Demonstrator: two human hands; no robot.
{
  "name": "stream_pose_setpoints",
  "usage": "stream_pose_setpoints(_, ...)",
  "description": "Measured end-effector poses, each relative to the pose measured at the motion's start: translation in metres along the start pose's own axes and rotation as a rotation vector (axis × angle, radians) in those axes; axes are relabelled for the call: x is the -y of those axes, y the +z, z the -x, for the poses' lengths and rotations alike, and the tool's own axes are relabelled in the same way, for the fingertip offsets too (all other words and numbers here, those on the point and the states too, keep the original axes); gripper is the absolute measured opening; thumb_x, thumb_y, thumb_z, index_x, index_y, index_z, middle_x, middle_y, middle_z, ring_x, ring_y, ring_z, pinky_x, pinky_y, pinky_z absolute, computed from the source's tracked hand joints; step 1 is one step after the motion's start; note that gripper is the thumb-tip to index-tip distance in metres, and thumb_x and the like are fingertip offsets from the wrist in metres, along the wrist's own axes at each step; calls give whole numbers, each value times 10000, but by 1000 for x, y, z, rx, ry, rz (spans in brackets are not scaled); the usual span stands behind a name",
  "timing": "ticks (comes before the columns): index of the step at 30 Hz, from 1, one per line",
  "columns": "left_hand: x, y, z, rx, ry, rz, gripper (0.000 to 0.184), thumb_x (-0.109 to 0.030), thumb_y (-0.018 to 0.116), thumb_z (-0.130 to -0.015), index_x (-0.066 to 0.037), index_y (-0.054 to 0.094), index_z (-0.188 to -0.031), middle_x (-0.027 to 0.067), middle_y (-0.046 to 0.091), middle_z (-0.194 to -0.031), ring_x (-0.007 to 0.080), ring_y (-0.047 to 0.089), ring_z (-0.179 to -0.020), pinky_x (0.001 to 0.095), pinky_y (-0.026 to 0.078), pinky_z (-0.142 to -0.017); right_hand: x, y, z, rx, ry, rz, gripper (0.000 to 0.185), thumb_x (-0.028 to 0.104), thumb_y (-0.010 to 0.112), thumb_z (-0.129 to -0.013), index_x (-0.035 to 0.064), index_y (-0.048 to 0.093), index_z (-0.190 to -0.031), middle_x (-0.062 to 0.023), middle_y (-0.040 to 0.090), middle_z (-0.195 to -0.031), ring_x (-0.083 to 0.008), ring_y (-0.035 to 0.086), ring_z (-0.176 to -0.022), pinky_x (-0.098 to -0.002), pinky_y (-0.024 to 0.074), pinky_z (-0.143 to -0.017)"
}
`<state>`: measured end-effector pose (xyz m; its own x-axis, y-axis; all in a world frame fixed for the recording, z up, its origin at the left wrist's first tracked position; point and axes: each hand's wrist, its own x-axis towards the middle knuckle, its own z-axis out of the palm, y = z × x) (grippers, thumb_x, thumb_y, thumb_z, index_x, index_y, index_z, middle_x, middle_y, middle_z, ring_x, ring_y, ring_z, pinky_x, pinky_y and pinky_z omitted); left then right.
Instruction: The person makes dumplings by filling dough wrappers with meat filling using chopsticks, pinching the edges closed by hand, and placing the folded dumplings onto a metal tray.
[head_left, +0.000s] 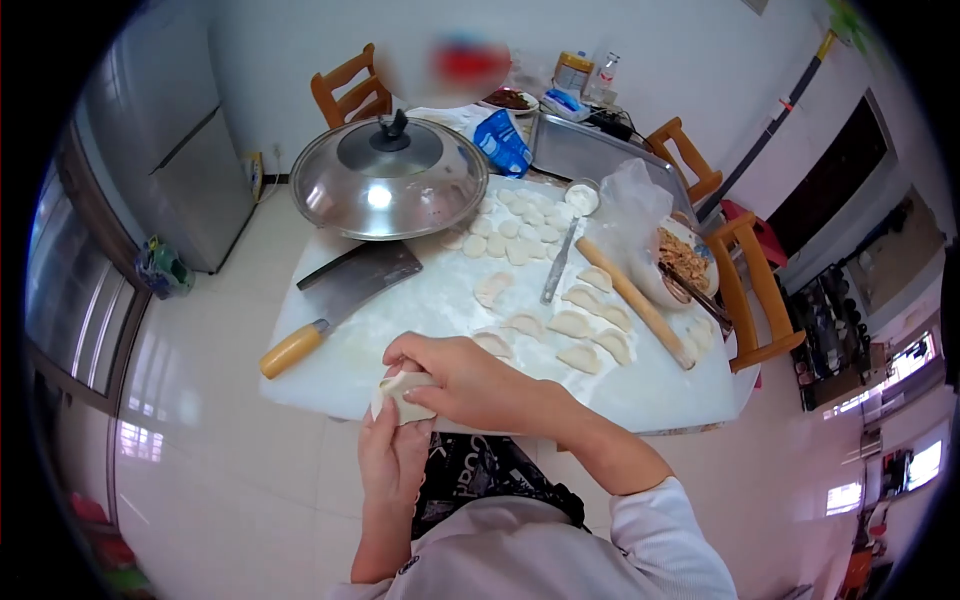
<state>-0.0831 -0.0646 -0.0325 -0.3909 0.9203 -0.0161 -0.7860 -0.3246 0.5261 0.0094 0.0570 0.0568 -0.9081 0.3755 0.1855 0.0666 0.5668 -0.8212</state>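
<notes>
Between my two hands, just over the table's near edge, is a dumpling (411,398) of pale dough. My left hand (392,455) holds it from below, fingers pressed against the dough. From above and the right, my right hand (455,375) pinches its upper edge. Whether there is filling inside cannot be seen. Several folded dumplings (570,323) lie on the floured white board (400,335) beyond my hands. Farther back are small flat dough pieces (508,229). A bowl of filling (684,258) with chopsticks in it stands at the right.
A cleaver (345,305) lies at the left, its wooden handle near the edge. A large metal lid (390,180) sits behind it. The rolling pin (636,302) and a long-handled flour scoop (562,255) lie to the right. A metal tray (600,150) and wooden chairs (750,290) are beyond.
</notes>
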Motion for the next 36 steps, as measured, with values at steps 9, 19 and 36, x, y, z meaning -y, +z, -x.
stream_pose_setpoints(9,1,44,-7,-23,-89,29,462,-141,478,-983,-7,325,-1398,192,450,-1369,253,558,-1147,381,486,-973,-6,-56,85,-444,110,-103,155,98,603,-884,0,580,-1002,-72,634,-872,-147,609,-774,-283,502,-683)
stream_pose_setpoints(19,51,103,-30,191,-340,-135,339,-164,499,-972,2,448,-1263,245,539,-1255,309,624,-1039,424,550,-867,-79,-139,218,-1362,256,-441,256,16,622,-851,13,475,-1061,-28,537,-803,-84,517,-642,-225,434,-591)
stream_pose_setpoints(36,98,176,-74,326,-819,-196,375,-115,542,-947,18,442,-1283,239,485,-1320,327,536,-1178,439,442,-1033,-94,-272,172,-984,374,233,406,335,525,-966,-15,552,-763,-45,499,-626,-122,540,-570,-268,474,-549)
